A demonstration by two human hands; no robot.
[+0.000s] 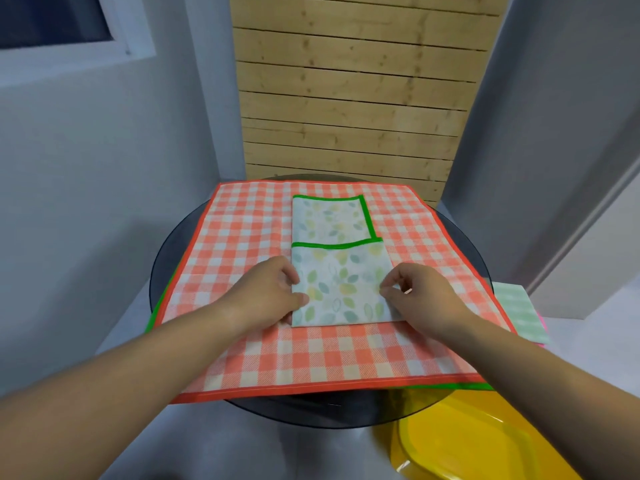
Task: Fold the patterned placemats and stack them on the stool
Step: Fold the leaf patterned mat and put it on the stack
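Leaf placemat [341, 282] with green trim, folded down to a narrow strip and lying flat in the middle of the orange checked placemat [242, 237], nearer part lapped over the farther part with a green hem across the overlap. Can't count the layers in that fold from up here. Left hand [268, 292] on the strip's left edge, thumb on top, other fingers curled in, pinching the cloth there. Right hand [422, 296] on the right edge, fingertips bunched together and pinching too. Undersides of both grips hidden, so no telling how much cloth is caught. Orange checked placemat spread open over a round dark table [311, 414], covering most of the top, corners hanging past the rim. Thin green edge [157, 306] peeking out from under it on the left and again at the near right corner, maybe another mat underneath, but too little showing to say for sure. Off to the right, beyond the table, a pale green checked cloth [519, 310] with a sliver of pink [542, 327] under it, mostly covered. Bottom right, a yellow plastic thing [467, 445] with a dished top, partly tucked under the table rim and cut off by the frame, so hard to call it a seat or a tray. Behind it all, a wooden slat panel [353, 98] between grey walls, plus a window corner [52, 19] top left.
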